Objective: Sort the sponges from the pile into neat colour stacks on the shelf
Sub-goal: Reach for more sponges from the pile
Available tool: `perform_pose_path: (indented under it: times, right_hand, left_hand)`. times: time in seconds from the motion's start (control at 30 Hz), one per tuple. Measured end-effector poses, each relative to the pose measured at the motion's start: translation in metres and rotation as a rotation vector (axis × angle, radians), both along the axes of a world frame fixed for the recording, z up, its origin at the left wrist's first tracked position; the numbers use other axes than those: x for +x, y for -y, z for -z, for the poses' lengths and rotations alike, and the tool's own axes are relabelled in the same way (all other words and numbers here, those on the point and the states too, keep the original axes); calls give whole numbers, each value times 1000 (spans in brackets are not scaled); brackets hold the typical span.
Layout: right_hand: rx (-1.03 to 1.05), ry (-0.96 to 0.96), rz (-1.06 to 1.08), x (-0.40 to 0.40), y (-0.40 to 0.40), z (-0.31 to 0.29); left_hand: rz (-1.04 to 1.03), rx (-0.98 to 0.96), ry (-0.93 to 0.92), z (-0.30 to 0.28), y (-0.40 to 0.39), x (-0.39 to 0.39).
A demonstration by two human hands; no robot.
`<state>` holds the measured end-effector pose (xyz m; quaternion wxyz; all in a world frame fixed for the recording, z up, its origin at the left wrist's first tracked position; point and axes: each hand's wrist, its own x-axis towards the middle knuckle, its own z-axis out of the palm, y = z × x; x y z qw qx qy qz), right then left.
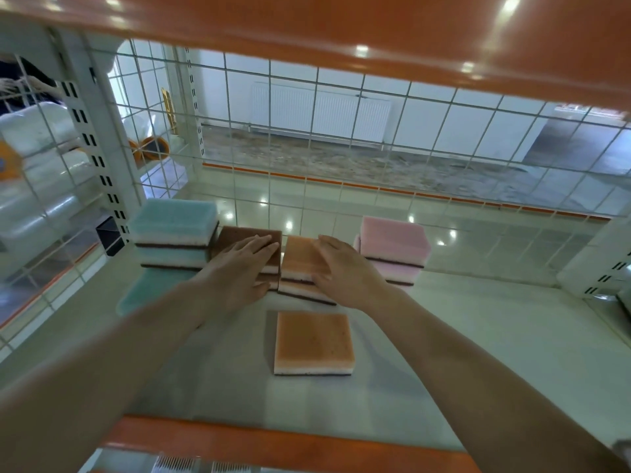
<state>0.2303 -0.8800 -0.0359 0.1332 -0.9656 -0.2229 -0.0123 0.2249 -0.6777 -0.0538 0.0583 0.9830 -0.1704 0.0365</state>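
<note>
On the shelf four sponge stacks stand in a row: teal at the left, then brown, orange and pink. My left hand lies flat with straight fingers on top of the brown stack. Beside it, my right hand lies flat on the orange stack, its thumb against the stack's front side. A single orange sponge lies flat in front of the stacks. One teal sponge lies in front of the teal stack, partly hidden by my left forearm.
A white wire grid closes the back of the shelf. An orange board hangs close overhead and an orange rim edges the front. Slotted uprights stand at the left, with wrapped white rolls beyond.
</note>
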Motion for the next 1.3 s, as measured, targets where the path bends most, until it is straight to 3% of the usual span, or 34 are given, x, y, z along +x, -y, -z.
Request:
perform_pose_path:
  times: [0.3,0.63,1.03,1.3]
  right_hand:
    - [-47,-39,71,12,-9,0]
    - [-73,-3,62,15,-11,-3]
    - [-81,-58,57,16,-13,-7]
    - [-97,7,109,12,-11,-7]
  left_hand:
    - [33,-36,-67,-6,-5,1]
    - [27,-170,-4,-1,-2,0]
    - [33,-75,-30,0,-4,2]
    - [24,-68,-58,-3,-3,2]
